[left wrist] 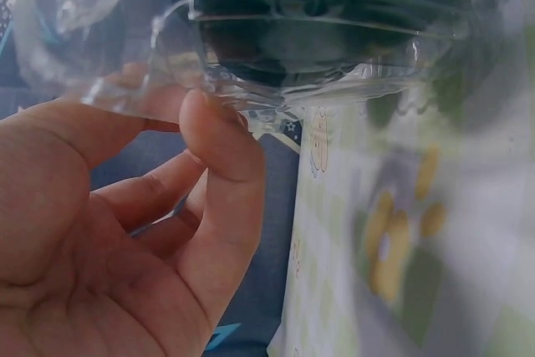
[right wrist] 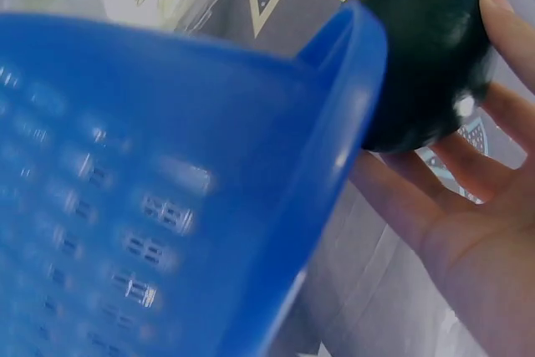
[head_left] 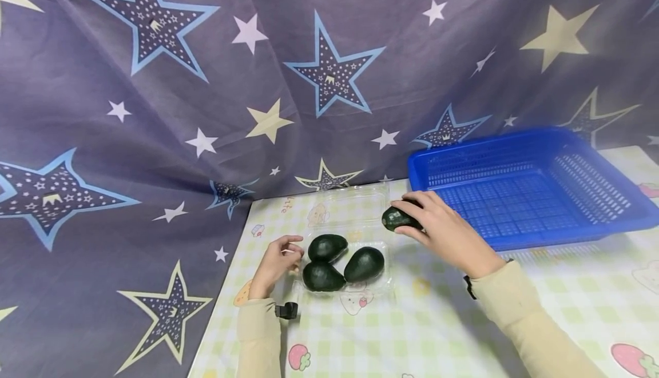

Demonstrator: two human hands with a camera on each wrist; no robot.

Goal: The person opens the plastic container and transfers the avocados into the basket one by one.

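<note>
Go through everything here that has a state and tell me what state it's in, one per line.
Clear clamshell tray: open, holds three avocados.
Held avocado: gripped by right hand, off the tray.
Blue basket: empty, upright.
Left hand: pinching the tray's edge.

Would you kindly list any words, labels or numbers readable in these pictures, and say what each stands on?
"...tte", the end of an orange word partly hidden, on the tablecloth near its far left corner.
Avocados, clear tray, blue basket: no label or lettering shows.
Wrist views: nothing readable.
</note>
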